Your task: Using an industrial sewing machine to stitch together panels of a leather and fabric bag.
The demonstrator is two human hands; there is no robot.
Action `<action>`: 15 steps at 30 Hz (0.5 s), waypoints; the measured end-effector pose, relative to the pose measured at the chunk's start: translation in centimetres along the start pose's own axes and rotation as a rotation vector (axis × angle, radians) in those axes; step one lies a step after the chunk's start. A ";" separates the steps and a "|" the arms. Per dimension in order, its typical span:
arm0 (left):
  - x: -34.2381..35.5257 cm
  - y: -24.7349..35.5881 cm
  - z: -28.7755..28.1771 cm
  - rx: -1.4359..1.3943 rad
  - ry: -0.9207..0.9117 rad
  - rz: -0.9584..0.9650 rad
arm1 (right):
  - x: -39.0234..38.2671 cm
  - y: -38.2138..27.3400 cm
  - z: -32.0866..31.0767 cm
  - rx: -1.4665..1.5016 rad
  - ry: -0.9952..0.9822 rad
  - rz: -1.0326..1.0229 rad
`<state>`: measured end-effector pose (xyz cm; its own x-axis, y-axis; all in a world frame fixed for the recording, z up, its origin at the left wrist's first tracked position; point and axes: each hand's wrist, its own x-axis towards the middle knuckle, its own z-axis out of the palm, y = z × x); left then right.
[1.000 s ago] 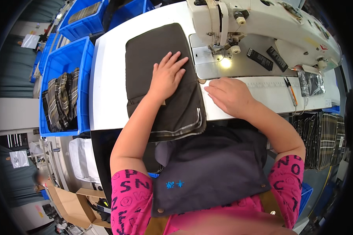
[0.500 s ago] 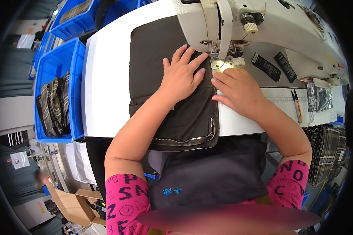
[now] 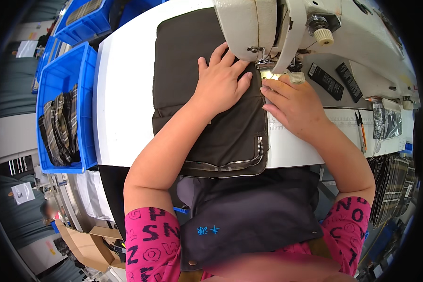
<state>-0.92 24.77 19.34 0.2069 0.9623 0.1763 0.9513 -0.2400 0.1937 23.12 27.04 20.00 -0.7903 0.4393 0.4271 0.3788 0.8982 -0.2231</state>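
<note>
A dark brown fabric piece point(image 3: 185, 47) lies on the white sewing table, its right edge at the needle area of a sewing machine point(image 3: 246, 28). Along its near edge runs a metal zipper point(image 3: 221, 165) that turns up at the corner. My left hand point(image 3: 221, 82) rests flat on the fabric, fingers spread, just left of the presser foot point(image 3: 266, 66). Right at the fabric's edge, below the lit needle plate, is my right hand point(image 3: 293, 103). Its fingers lie extended and close together, fingertips touching the edge; whether they pinch the cloth cannot be made out.
Left of the table stands a blue bin point(image 3: 66, 117) holding folded plaid cloth point(image 3: 61, 127). Two black tags point(image 3: 325, 81), an orange-handled tool point(image 3: 362, 131) and a clear plastic bag point(image 3: 387, 122) lie on the right. More plaid pieces point(image 3: 392, 188) hang beyond the table's right edge.
The fabric has shifted slightly away from me, toward the far side of the table. Both hands keep nearly the same pose beside the needle. The whole view has tilted a little.
</note>
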 end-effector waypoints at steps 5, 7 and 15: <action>-0.3 0.0 -0.4 -0.023 0.018 0.011 | -0.2 0.1 -0.1 0.027 0.022 0.015; -0.7 0.2 -1.4 -0.048 0.015 0.013 | -0.2 0.6 -0.4 0.027 0.007 0.034; -4.0 3.8 -3.0 -0.118 0.077 0.226 | -0.4 0.8 -0.4 0.064 0.123 0.163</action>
<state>1.16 19.65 22.24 0.3888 0.8713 0.2996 0.8487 -0.4652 0.2515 23.92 27.61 19.98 -0.6546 0.5807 0.4840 0.4624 0.8141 -0.3512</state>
